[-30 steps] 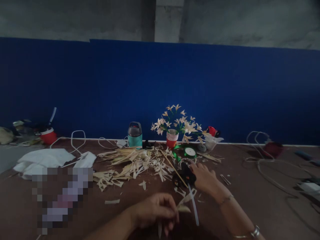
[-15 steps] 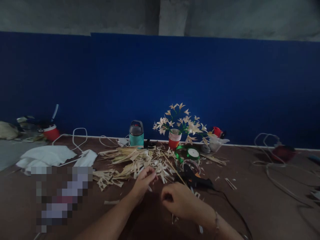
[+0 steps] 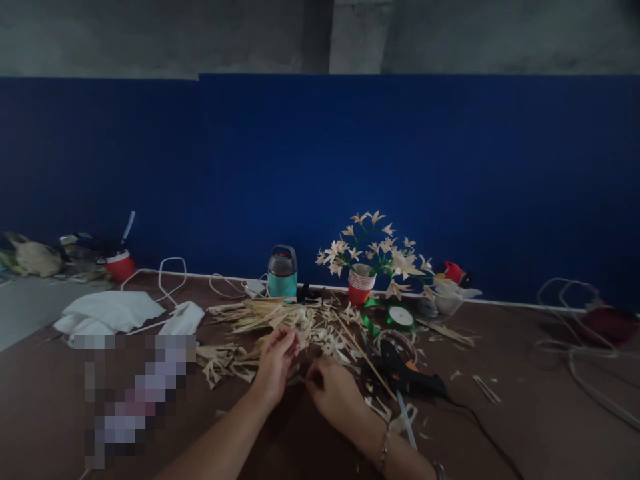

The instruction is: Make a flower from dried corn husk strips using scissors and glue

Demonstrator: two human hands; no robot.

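The table point(image 3: 530, 427) is brown and matt, and at its far edge stands a dark blue panel point(image 3: 320, 153); above this panel one sees a grey wall point(image 3: 475, 40) with a paler pillar point(image 3: 357, 40). Of the containers, a red cup point(image 3: 360, 293) with pale bands at the rim stands upright near the middle of the far edge, and from it spread cream flowers point(image 3: 390, 257) on green stems. To its left is a teal container point(image 3: 283, 287) with a dark see-through top, whose contents I cannot tell. At the far left a red pot point(image 3: 120, 268) with white rim has a pale stick point(image 3: 129, 228) rising from it, and at the far right sits a dark red bowl point(image 3: 607, 327), its inside too dim to read. The dry husk pieces point(image 3: 325, 327) lie in a loose heap between the cup and the hands. The left hand point(image 3: 276, 363) is at the near side of this heap, fingers bent together; the right hand point(image 3: 336, 393) is just beside it, fingers curled inward. Whether either hand grasps something small, I cannot tell. A black glue gun point(image 3: 417, 379) lies to the right of the right hand
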